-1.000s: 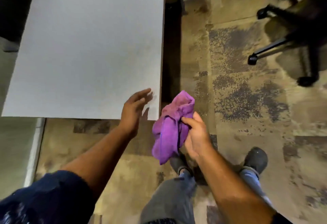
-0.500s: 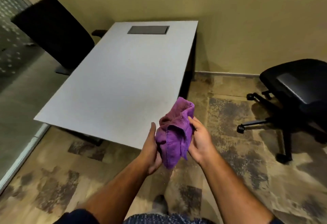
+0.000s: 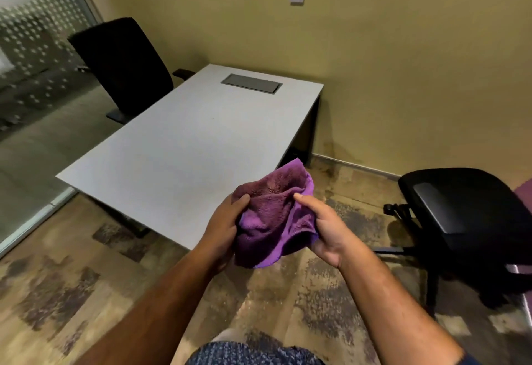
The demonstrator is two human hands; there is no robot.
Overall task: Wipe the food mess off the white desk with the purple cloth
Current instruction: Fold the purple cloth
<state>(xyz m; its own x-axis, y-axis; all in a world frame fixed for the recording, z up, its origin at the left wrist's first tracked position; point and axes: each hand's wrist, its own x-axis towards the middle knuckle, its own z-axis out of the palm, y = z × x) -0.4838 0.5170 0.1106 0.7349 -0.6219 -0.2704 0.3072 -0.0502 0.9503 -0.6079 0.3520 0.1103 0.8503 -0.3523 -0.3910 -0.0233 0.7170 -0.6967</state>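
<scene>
The purple cloth (image 3: 270, 215) is bunched up in the air off the near right corner of the white desk (image 3: 184, 148). My left hand (image 3: 223, 226) grips its left side, thumb on top. My right hand (image 3: 325, 226) holds its right side, thumb pressed into the folds. The desk top runs away from me toward the yellow wall, and I can make out no food mess on it. A grey rectangular hatch (image 3: 251, 83) is set into its far end.
A black office chair (image 3: 123, 68) stands at the desk's far left side. Another black chair (image 3: 466, 220) on castors stands on the right, close to my right arm. A frosted glass partition (image 3: 37, 76) runs along the left. The floor is patterned carpet.
The view lifted from the floor to the whole desk and wall. My left hand left the desk corner and took hold of the cloth, which both hands now spread wider.
</scene>
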